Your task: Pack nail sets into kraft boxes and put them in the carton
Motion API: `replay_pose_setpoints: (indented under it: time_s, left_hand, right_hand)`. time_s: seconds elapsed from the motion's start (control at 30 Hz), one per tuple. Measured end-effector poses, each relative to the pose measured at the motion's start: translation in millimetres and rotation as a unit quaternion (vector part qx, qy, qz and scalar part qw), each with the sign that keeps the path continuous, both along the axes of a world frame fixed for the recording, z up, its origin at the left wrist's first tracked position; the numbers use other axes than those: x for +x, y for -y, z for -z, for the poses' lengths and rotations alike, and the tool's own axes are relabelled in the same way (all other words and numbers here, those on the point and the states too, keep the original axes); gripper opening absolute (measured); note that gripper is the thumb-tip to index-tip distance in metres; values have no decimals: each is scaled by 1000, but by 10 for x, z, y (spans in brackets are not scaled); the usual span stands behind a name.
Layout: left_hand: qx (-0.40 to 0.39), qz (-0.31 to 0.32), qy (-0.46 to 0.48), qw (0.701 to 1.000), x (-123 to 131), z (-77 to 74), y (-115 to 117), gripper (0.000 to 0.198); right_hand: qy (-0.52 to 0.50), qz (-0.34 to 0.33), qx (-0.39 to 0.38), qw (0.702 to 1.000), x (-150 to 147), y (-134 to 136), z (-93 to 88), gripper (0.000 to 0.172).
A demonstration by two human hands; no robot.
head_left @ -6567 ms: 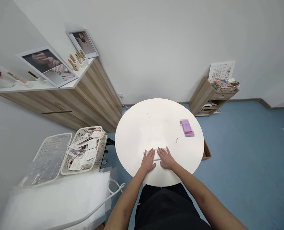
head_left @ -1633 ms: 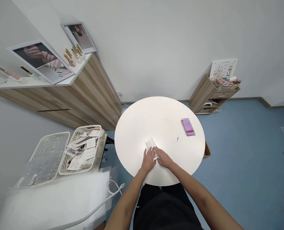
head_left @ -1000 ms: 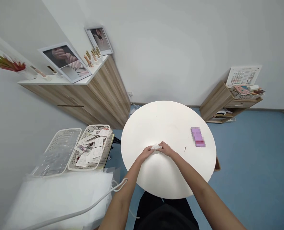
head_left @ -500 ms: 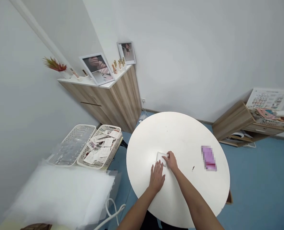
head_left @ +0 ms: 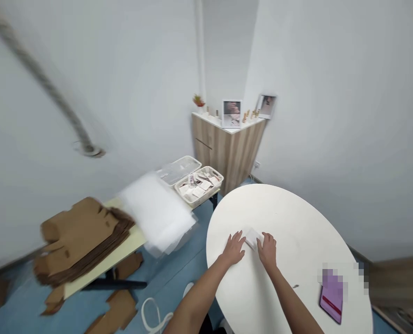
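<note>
A small white square packet (head_left: 251, 237), apparently of soft wrap, lies flat on the round white table (head_left: 297, 218). On its left side my left hand (head_left: 233, 250) rests with fingers spread, fingertips at the packet's edge. My right hand (head_left: 268, 251) is at the packet's right edge, its thumb apart from slightly bent fingers and touching or nearly touching the wrap. What the packet contains does not show.
A phone (head_left: 332, 297), partly pixelated, lies at the table's right. To the left, a side table holds stacked brown cardboard (head_left: 84, 236), white foam sheets (head_left: 158, 208), a basket of small packs (head_left: 199, 185) and a basket of clear plastic (head_left: 180, 168). A wooden cabinet (head_left: 220, 153) fills the corner.
The view has swung left, bringing the cardboard stack into sight. My left hand has shifted off the packet to its side, and my right fingers have loosened from its corner.
</note>
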State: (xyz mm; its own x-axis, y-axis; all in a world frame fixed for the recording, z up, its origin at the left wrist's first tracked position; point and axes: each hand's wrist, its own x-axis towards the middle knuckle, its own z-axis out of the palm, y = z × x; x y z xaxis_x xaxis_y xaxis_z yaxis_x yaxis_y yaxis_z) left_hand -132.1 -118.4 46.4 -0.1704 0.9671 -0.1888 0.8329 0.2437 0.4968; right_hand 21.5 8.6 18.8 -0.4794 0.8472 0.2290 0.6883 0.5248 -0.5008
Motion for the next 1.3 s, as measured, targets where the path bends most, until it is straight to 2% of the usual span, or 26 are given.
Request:
replay_pose_setpoints:
  time_s: [0.07,0.13,0.23,0.3,0.4,0.5,0.6,0.7,0.83,0.97,1.1,1.2,1.3]
  left_hand:
    - [-4,-60,5,998,-252,-105,301,59]
    - [-22,-140,-5,990,-562,-207,715,56]
    - [-53,-262,-29,963,-1035,-340,1469,48]
    - [-63,-321,-44,944,-1309,-413,2005,45]
    - [-50,-393,-80,915,-1641,-509,2792,40]
    - [-24,-432,-122,893,-1912,-597,3505,31]
    - [9,-445,-170,879,-2175,-669,4107,23]
    - [31,-447,-203,871,-2447,-720,4583,18]
    - [-2,-426,-208,880,-2795,-763,4993,16]
    - [-80,-404,-177,894,-3097,-782,5123,26]
    - [-105,-397,-150,899,-3362,-778,5094,33]
    - [-119,-389,-120,906,-3538,-786,5094,37]
    - [-119,-373,-89,916,-3666,-817,5141,30]
  right_hand:
    - [-1,-46,10,999,-150,39,-77,45]
    - [5,-98,9,995,-379,140,-150,43]
    - [17,-172,4,985,-847,421,-240,39]
    - [23,-216,8,976,-1223,698,-290,37]
    - [22,-289,26,957,-1839,1241,-368,34]
    - [21,-364,38,930,-2452,1905,-467,32]
    - [29,-430,38,902,-3010,2609,-581,32]
    - [34,-494,40,868,-3498,3265,-691,32]
    - [45,-586,52,807,-4029,3964,-795,32]
    - [88,-640,68,760,-4407,4380,-850,33]
    - [150,-651,60,742,-4651,4481,-887,37]
    - [201,-644,37,737,-4785,4414,-926,40]
    - [236,-631,8,739,-4919,4319,-986,39]
